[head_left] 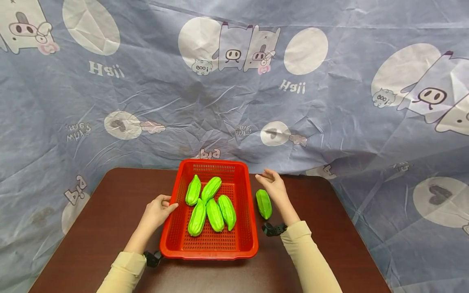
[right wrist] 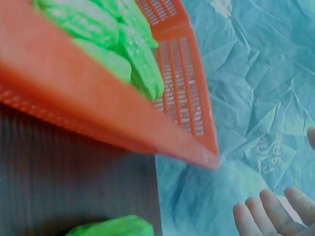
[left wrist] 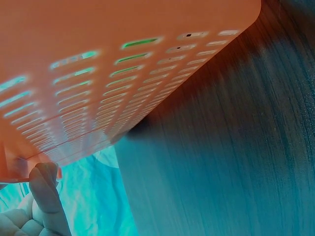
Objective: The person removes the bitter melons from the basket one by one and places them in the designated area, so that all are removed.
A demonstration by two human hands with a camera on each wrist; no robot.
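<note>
A red plastic basket (head_left: pixel 209 255) with slotted walls stands on the table, holding several bright green ridged vegetables (head_left: pixel 198 217) that look like bitter melons. My left hand (head_left: pixel 157 211) grips the basket's left rim, thumb over the edge; the left wrist view shows curled fingers (left wrist: pixel 45 189) at the rim. To the right of the basket, one more green ridged vegetable (head_left: pixel 264 204) lies on the table. Above and just beyond it hovers my right hand (head_left: pixel 274 187), holding nothing. Its fingers (right wrist: pixel 268 214) are spread and loosely bent in the right wrist view, apart from the basket.
The dark brown wooden table (head_left: pixel 121 211) reaches back to a grey-blue cartoon-printed cloth (head_left: pixel 205 106) hanging behind it. Dark straps (head_left: pixel 272 230) with cameras sit on both wrists, close to the basket's sides.
</note>
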